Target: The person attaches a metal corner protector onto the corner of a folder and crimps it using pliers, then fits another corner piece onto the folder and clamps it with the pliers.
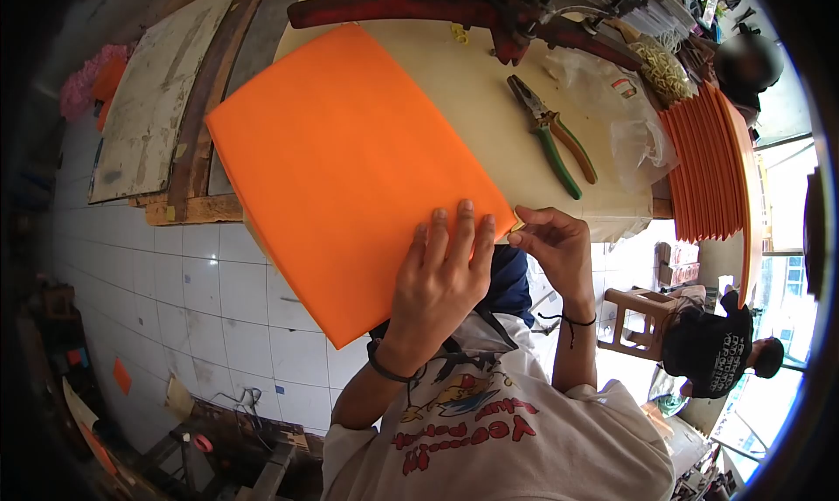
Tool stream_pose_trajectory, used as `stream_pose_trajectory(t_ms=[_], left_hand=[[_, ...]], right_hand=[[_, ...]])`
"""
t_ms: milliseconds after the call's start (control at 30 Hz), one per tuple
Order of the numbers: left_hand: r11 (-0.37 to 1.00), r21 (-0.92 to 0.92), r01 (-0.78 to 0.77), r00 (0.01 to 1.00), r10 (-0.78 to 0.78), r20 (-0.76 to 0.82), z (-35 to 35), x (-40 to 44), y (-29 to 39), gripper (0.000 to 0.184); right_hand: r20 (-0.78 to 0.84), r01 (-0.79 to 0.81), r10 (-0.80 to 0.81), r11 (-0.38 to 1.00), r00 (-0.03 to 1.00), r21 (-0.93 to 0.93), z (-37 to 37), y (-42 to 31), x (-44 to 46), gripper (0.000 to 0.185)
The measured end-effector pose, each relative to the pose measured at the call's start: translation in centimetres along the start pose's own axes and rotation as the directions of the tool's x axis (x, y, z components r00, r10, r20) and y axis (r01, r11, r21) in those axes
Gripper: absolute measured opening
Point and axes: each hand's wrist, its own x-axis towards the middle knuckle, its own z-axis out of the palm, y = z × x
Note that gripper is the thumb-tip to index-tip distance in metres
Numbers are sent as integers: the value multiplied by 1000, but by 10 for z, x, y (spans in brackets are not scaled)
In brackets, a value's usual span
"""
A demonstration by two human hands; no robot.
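Observation:
A large orange folder or board-like cover (323, 169) lies at a slant on the cream-coloured worktop, its lower part reaching past the front edge. My left hand (446, 265) rests flat on its lower right part, fingers stretched out. At the right corner of the cover, my right hand (555, 239) pinches a small gold-coloured corner piece (518, 224) between thumb and fingers. Whether that piece is fixed to the cover I cannot tell. To the right of the cover are combination pliers (552, 135) with green and orange handles, touched by neither hand.
A red metal lever tool (402, 8) spans the worktop's far side. Clear plastic bags (634, 134) and a heap of small gold-coloured pieces (662, 71) lie at right, beside a stack of orange covers (710, 164). A person in black (712, 348) is beyond a stool (638, 319).

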Motion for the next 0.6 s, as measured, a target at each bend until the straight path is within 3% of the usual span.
stream_pose_trajectory(t_ms=[267,467,600], left_hand=[[1000,13,-14,1000,14,18,1,-1,1,33],[1000,22,-6,1000,6,1,4,-1,0,33],[1000,-26,15,999,-16,-35,6,-3,0,31]], right_hand=[[25,-47,47,999,999,9,-1,4,4,26],[8,-15,14,984,1000,176,5,13,4,31],[44,54,-53,998,998,-19,0,10,-1,34]])
